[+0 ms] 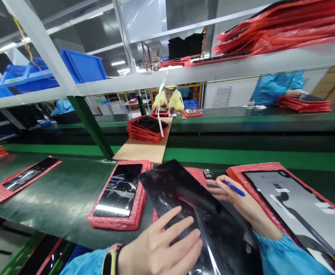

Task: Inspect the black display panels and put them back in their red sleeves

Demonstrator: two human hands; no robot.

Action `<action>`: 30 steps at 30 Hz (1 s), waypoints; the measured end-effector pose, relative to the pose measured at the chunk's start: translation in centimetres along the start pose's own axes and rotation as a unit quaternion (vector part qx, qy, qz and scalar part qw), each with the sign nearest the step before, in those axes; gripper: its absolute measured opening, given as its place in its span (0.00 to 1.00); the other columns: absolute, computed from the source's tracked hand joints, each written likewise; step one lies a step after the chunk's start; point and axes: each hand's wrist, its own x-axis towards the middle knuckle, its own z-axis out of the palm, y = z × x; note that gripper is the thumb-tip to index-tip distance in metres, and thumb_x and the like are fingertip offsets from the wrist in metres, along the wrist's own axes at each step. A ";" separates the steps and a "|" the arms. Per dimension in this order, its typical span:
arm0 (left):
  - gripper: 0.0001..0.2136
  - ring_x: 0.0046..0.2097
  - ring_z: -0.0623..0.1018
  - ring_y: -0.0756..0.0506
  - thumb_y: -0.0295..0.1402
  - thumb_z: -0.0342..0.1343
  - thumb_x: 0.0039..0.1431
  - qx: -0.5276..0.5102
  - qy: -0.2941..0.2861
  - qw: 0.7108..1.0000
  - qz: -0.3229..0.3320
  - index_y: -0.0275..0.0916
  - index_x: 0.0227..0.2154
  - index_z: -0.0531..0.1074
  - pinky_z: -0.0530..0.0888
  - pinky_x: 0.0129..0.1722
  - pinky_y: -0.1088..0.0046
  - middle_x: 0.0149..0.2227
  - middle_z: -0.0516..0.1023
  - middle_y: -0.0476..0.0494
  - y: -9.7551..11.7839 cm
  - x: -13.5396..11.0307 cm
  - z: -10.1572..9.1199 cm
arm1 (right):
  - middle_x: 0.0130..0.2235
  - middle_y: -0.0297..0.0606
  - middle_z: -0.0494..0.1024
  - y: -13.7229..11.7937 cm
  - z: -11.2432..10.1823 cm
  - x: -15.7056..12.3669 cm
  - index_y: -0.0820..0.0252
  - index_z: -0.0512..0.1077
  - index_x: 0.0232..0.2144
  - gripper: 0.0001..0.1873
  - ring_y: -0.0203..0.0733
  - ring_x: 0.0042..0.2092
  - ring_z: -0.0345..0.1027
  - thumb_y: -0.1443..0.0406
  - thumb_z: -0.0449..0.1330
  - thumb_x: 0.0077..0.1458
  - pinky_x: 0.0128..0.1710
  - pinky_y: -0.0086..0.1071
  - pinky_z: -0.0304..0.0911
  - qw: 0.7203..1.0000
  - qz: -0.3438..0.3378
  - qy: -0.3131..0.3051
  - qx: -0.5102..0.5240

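Observation:
A large glossy black panel (184,198) lies tilted in front of me over a red bubble-wrap sheet (194,173). My left hand (163,246) rests flat on its near edge, fingers stretched out and apart. Past the panel's far right edge, my right hand (230,193) is closed on a blue pen (234,188). A small metal clip-like part (207,173) sits just beyond that hand.
Left of it, a black panel (120,189) lies on stacked red bubble wrap, another (26,175) farther left. A grey-backed panel (299,210) lies at right. Beyond are a cardboard sheet (141,151) with a red stack, a green post (91,128), and people in blue and yellow across the belt (55,198).

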 end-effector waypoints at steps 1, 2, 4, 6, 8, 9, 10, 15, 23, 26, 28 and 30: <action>0.12 0.51 0.77 0.42 0.24 0.49 0.61 -0.012 0.006 1.000 0.013 0.36 0.41 0.76 0.66 0.60 0.54 0.44 0.81 0.45 -0.6 0.0 -0.1 | 0.40 0.43 0.80 -0.3 0.5 -0.7 0.56 0.70 0.33 0.18 0.51 0.39 0.77 0.49 0.61 0.51 0.37 0.42 0.72 0.999 0.024 -0.013 0.019; 0.12 0.53 0.76 0.42 0.23 0.48 0.61 -0.027 0.011 0.999 0.025 0.37 0.41 0.76 0.64 0.60 0.54 0.45 0.81 0.45 -1.2 -0.1 0.0 | 0.38 0.41 0.80 -0.6 0.9 -1.2 0.55 0.71 0.34 0.19 0.50 0.38 0.77 0.48 0.62 0.49 0.35 0.40 0.72 0.998 0.041 -0.018 0.037; 0.13 0.56 0.73 0.44 0.23 0.48 0.61 -0.052 0.006 0.998 0.041 0.40 0.42 0.75 0.61 0.62 0.55 0.47 0.80 0.46 -2.6 -0.6 0.9 | 0.35 0.38 0.80 -1.1 1.5 -1.9 0.53 0.72 0.35 0.21 0.49 0.37 0.76 0.49 0.67 0.42 0.34 0.37 0.71 0.995 0.066 -0.002 0.069; 0.15 0.58 0.70 0.45 0.23 0.47 0.62 -0.064 0.000 0.997 0.032 0.43 0.44 0.74 0.59 0.63 0.56 0.48 0.79 0.48 -3.8 -1.5 2.2 | 0.33 0.35 0.79 -1.1 2.1 -2.2 0.53 0.72 0.33 0.24 0.47 0.35 0.75 0.54 0.72 0.33 0.32 0.35 0.71 0.992 0.078 0.037 0.090; 0.17 0.59 0.69 0.45 0.23 0.44 0.63 -0.062 -0.006 0.998 -0.032 0.45 0.48 0.72 0.59 0.63 0.53 0.49 0.78 0.48 -4.6 -2.8 3.5 | 0.30 0.32 0.76 -0.5 2.5 -2.3 0.54 0.69 0.28 0.24 0.43 0.32 0.73 0.59 0.75 0.27 0.30 0.32 0.69 0.988 0.087 0.078 0.104; 0.19 0.60 0.68 0.44 0.22 0.43 0.63 -0.060 -0.009 0.994 -0.092 0.45 0.51 0.69 0.59 0.62 0.51 0.51 0.77 0.46 -4.8 -3.5 4.2 | 0.29 0.31 0.75 0.1 2.7 -2.4 0.54 0.67 0.26 0.23 0.42 0.31 0.71 0.60 0.74 0.27 0.29 0.31 0.69 0.986 0.087 0.093 0.108; 0.20 0.61 0.66 0.43 0.22 0.43 0.63 -0.064 -0.005 0.983 -0.172 0.44 0.54 0.67 0.59 0.62 0.49 0.54 0.74 0.43 -4.8 -4.4 4.8 | 0.27 0.29 0.73 0.9 2.8 -2.5 0.54 0.65 0.25 0.23 0.41 0.30 0.70 0.60 0.74 0.28 0.27 0.30 0.68 0.985 0.087 0.104 0.109; 0.19 0.51 0.72 0.42 0.28 0.51 0.58 -0.328 0.034 0.725 -0.605 0.39 0.53 0.62 0.74 0.49 0.57 0.51 0.69 0.37 -4.4 -8.2 6.9 | 0.23 0.29 0.68 4.9 3.9 -4.0 0.52 0.61 0.24 0.19 0.41 0.26 0.67 0.56 0.69 0.40 0.24 0.30 0.64 0.990 0.039 0.129 0.036; 0.16 0.25 0.70 0.52 0.45 0.58 0.48 -0.529 -0.067 0.490 -0.690 0.37 0.30 0.63 0.71 0.17 0.78 0.25 0.62 0.55 -4.6 -8.7 7.6 | 0.23 0.26 0.66 5.4 7.4 -4.9 0.53 0.57 0.25 0.24 0.36 0.25 0.65 0.50 0.67 0.41 0.27 0.26 0.63 0.987 -0.031 0.104 -0.118; 0.20 0.25 0.69 0.53 0.47 0.60 0.45 -0.541 -0.080 0.482 -0.684 0.36 0.29 0.64 0.70 0.17 0.78 0.24 0.63 0.54 -4.9 -8.3 7.7 | 0.28 0.29 0.73 5.9 8.2 -5.2 0.52 0.56 0.29 0.23 0.38 0.30 0.69 0.49 0.64 0.43 0.30 0.26 0.64 0.975 -0.046 0.137 -0.171; 0.21 0.25 0.70 0.52 0.47 0.63 0.42 -0.548 -0.076 0.469 -0.689 0.36 0.31 0.65 0.70 0.17 0.78 0.26 0.65 0.54 -5.0 -8.1 7.5 | 0.33 0.32 0.77 6.6 8.4 -5.4 0.52 0.56 0.30 0.21 0.39 0.32 0.70 0.49 0.62 0.46 0.30 0.26 0.63 0.964 -0.050 0.145 -0.217; 0.23 0.26 0.71 0.52 0.47 0.64 0.40 -0.564 -0.069 0.441 -0.694 0.36 0.33 0.67 0.70 0.18 0.78 0.28 0.68 0.52 -5.1 -8.1 7.2 | 0.41 0.36 0.78 7.3 8.3 -5.4 0.52 0.55 0.30 0.19 0.40 0.35 0.71 0.50 0.59 0.49 0.34 0.28 0.64 0.956 -0.052 0.143 -0.250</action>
